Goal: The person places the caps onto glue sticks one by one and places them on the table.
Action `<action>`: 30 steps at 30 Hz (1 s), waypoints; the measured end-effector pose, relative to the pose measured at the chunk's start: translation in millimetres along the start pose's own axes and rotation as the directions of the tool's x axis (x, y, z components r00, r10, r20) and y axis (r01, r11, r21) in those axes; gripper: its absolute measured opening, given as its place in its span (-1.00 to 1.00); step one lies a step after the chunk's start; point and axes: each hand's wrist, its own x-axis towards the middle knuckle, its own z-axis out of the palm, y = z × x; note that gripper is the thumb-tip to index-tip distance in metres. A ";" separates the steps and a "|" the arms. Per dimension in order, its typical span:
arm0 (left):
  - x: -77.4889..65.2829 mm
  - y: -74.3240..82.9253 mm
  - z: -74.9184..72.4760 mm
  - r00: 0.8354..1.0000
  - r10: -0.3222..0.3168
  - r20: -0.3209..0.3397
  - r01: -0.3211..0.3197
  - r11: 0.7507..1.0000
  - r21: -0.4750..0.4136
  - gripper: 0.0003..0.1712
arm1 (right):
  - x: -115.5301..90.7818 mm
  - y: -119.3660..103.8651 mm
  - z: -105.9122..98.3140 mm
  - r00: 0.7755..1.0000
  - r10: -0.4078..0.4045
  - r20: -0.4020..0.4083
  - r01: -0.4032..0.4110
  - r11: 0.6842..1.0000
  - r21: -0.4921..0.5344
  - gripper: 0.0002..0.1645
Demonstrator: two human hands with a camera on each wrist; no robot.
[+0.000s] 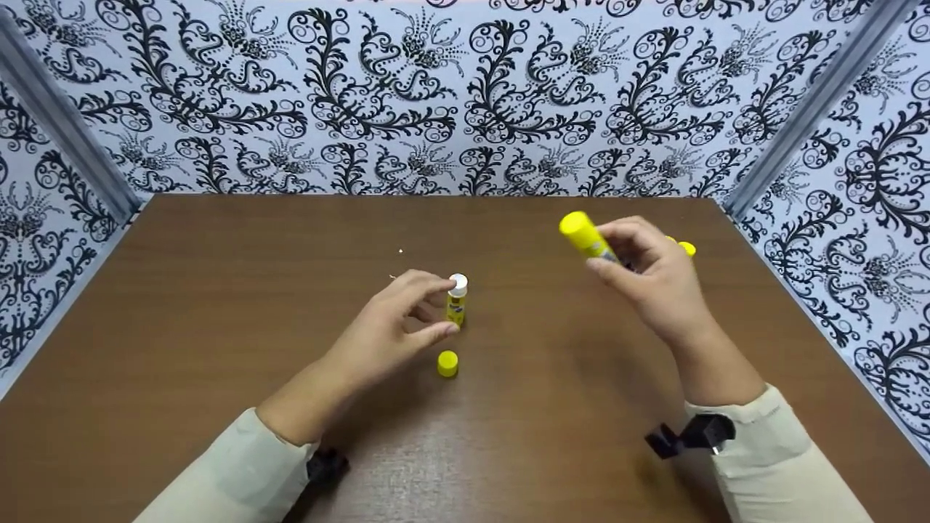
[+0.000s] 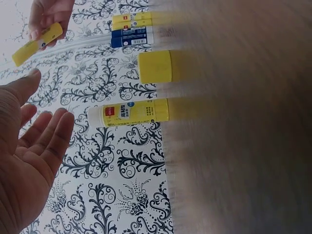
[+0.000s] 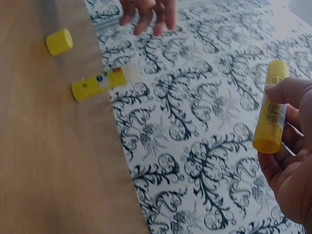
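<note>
An uncapped glue stick (image 1: 455, 309) with a white top and yellow label stands upright near the table's middle. My left hand (image 1: 392, 316) hovers beside it, fingers loosely spread; the left wrist view shows a gap between that hand (image 2: 34, 151) and the stick (image 2: 131, 113). A yellow cap (image 1: 447, 364) stands on the table nearer to me. My right hand (image 1: 657, 283) holds another glue stick (image 1: 585, 234), capped in yellow, raised and tilted above the table. In the right wrist view, thumb and fingers pinch this stick (image 3: 271, 109) around its middle.
Several upright yellow and dark-blue sticks (image 2: 131, 30) stand side by side at the right, mostly hidden behind my right hand in the head view. Small white specks (image 1: 400, 250) lie on the brown table (image 1: 218, 290). Patterned walls (image 1: 465, 94) border its back and sides.
</note>
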 end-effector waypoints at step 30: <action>-2.1 -4.2 3.2 0.964 -0.095 0.248 0.055 0.985 0.164 -0.48 | 18.8 33.8 -88.0 0.945 0.168 -0.280 -0.109 0.971 0.215 -0.74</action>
